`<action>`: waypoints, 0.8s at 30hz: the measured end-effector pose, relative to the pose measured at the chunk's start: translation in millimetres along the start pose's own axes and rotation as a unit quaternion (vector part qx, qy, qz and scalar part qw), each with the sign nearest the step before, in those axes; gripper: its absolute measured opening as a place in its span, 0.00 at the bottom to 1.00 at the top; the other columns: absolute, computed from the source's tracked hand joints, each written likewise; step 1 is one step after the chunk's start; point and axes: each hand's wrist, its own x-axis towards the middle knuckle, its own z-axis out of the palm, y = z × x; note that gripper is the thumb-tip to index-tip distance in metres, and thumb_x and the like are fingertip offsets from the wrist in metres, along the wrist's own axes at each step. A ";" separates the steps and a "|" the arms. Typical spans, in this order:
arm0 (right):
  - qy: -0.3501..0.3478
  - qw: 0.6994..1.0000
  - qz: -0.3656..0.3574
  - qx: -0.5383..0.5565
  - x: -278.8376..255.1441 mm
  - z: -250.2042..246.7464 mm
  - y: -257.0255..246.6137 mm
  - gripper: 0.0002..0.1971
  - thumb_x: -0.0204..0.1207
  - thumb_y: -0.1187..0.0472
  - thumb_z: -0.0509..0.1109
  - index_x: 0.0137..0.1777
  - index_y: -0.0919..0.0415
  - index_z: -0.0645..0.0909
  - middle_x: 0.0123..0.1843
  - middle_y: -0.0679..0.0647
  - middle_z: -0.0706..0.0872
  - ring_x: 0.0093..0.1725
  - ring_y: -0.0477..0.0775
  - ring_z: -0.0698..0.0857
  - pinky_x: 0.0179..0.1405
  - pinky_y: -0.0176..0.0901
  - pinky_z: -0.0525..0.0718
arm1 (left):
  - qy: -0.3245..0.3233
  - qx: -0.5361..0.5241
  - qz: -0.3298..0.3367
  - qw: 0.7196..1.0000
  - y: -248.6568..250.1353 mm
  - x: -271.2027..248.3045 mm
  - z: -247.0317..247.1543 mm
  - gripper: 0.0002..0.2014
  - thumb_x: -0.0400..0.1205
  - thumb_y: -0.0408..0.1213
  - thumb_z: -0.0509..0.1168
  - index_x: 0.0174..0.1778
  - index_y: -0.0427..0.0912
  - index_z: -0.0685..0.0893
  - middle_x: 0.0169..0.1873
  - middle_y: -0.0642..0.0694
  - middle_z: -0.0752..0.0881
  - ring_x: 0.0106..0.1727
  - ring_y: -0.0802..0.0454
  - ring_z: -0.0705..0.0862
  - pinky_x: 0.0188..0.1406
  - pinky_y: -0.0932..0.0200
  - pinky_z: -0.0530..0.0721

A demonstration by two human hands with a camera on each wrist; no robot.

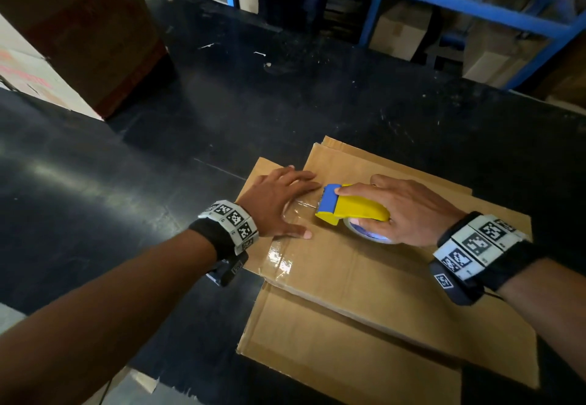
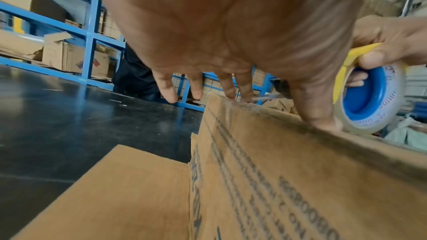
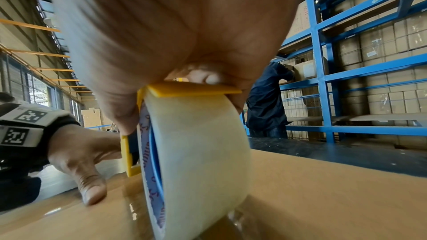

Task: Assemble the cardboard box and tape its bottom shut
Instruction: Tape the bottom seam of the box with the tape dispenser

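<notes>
A brown cardboard box (image 1: 374,278) stands on the black table, its closed flaps facing up, with a strip of clear tape (image 1: 279,262) shining along its left part. My left hand (image 1: 279,205) lies flat on the box top, fingers straight, pressing the tape down beside the dispenser. My right hand (image 1: 409,211) grips a yellow and blue tape dispenser (image 1: 348,206) with a clear roll (image 3: 196,152), set on the box top. In the left wrist view my left hand (image 2: 231,52) spreads over the box edge (image 2: 277,171), beside the roll (image 2: 369,98).
Loose flaps (image 1: 333,350) spread out flat around the box base. A tall brown carton (image 1: 82,30) stands at the table's far left. Blue shelving (image 1: 475,2) with cartons lines the back, where another person (image 3: 268,101) stands. The black table (image 1: 158,151) stretches left and ahead.
</notes>
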 end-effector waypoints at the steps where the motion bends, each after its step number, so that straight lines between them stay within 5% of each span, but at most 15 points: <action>1: 0.005 1.000 -0.003 0.009 -3.1 0.3 1.6 0.34 0.74 0.28 0.54 0.80 0.35 0.68 0.47 0.44 0.74 0.38 0.49 0.78 0.31 0.41 0.76 | -0.003 0.015 -0.005 1.000 0.7 0.3 -1.7 0.52 0.67 0.77 0.70 0.86 0.65 0.61 0.88 0.60 0.61 0.89 0.45 0.56 0.82 0.30 0.63; 7: 0.000 0.998 0.011 0.066 -102.5 -5.8 70.5 0.32 0.76 0.35 0.64 0.81 0.34 0.66 0.57 0.41 0.78 0.50 0.45 0.84 0.47 0.46 0.84 | -0.035 0.066 -0.039 0.996 13.5 1.3 -10.2 0.52 0.67 0.78 0.68 0.86 0.69 0.56 0.88 0.62 0.58 0.89 0.44 0.56 0.81 0.26 0.65; 12: -0.055 0.992 0.091 0.063 -205.8 -4.8 122.1 0.34 0.71 0.19 0.48 0.78 0.18 0.54 0.54 0.32 0.70 0.44 0.38 0.81 0.40 0.35 0.81 | -0.067 0.103 -0.078 0.989 31.5 4.7 -17.6 0.53 0.66 0.74 0.72 0.86 0.67 0.57 0.88 0.61 0.58 0.89 0.43 0.56 0.80 0.25 0.66; 16: -0.036 0.996 0.060 0.057 -208.3 4.9 132.4 0.34 0.74 0.25 0.55 0.81 0.30 0.65 0.52 0.40 0.74 0.41 0.41 0.81 0.39 0.30 0.77 | -0.071 0.179 -0.104 0.976 65.9 19.0 -26.0 0.53 0.63 0.69 0.79 0.83 0.63 0.64 0.86 0.55 0.63 0.88 0.42 0.60 0.80 0.30 0.69; 24: 0.006 0.999 0.027 0.045 -216.1 10.1 139.4 0.33 0.76 0.30 0.57 0.81 0.36 0.68 0.49 0.43 0.73 0.38 0.43 0.78 0.37 0.40 0.80 | -0.096 0.130 -0.009 0.987 202.2 73.8 28.9 0.58 0.62 0.69 0.80 0.86 0.62 0.59 0.89 0.51 0.58 0.87 0.43 0.59 0.81 0.35 0.71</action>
